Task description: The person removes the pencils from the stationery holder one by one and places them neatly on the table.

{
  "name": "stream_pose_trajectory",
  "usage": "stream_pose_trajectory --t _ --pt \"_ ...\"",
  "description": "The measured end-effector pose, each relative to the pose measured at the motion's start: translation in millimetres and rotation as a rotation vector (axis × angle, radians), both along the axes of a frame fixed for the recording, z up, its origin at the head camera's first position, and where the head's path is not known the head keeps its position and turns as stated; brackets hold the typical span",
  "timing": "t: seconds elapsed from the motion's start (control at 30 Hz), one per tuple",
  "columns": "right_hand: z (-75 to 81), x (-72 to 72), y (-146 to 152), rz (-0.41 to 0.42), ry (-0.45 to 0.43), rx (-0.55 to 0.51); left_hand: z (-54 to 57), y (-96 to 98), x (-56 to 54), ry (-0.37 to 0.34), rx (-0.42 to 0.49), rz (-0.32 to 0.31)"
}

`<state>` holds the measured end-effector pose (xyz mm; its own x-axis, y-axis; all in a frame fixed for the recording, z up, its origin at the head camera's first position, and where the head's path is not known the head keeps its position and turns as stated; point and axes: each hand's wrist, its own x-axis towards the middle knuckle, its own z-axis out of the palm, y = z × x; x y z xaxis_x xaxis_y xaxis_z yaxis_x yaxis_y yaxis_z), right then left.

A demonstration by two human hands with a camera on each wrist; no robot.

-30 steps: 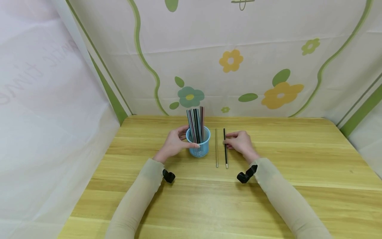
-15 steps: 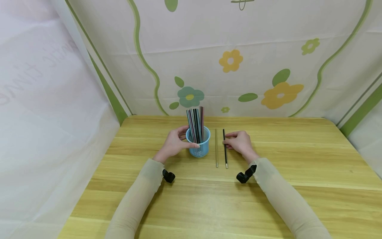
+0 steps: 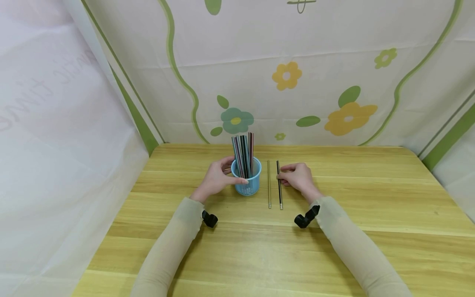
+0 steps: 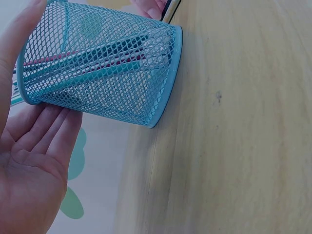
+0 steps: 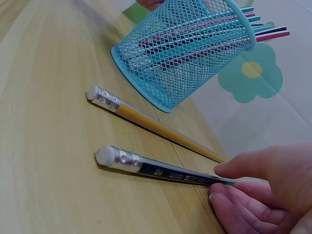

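Note:
My left hand grips a light blue mesh pencil cup, thumb across its near side and fingers round the far left side. The cup stands upright on the table, holding a bundle of pencils in several colours, their eraser ends down. To the right of it, a yellow pencil lies on the wood, eraser end towards me. Beside that and roughly parallel lies a black pencil with a white eraser. Thumb and fingertips of my right hand pinch the black pencil beyond its middle, at the far part.
The wooden table runs up to a white cloth backdrop printed with flowers and leaves. Another white cloth hangs along the left side. A black wrist camera sits on the left sleeve, and a second camera on the right.
The black pencil has shifted slightly left, closer to the yellow one, with my right fingers on it. My left hand and the cup have stayed in place.

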<state>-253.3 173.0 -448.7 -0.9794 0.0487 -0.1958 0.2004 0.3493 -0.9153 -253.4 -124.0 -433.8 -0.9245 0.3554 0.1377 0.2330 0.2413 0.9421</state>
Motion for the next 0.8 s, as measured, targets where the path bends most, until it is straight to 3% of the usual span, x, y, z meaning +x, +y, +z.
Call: stream_pose_trajectory --t 0.4,0.8 --pt "7.9 -2.0 8.5 0.009 0.043 0.018 0.3 0.2 -0.1 0.012 -0.002 0.004" --pt "39.1 2.4 -0.9 0.03 0.139 -0.113 0.5 0.5 0.1 0.013 0.005 0.0"
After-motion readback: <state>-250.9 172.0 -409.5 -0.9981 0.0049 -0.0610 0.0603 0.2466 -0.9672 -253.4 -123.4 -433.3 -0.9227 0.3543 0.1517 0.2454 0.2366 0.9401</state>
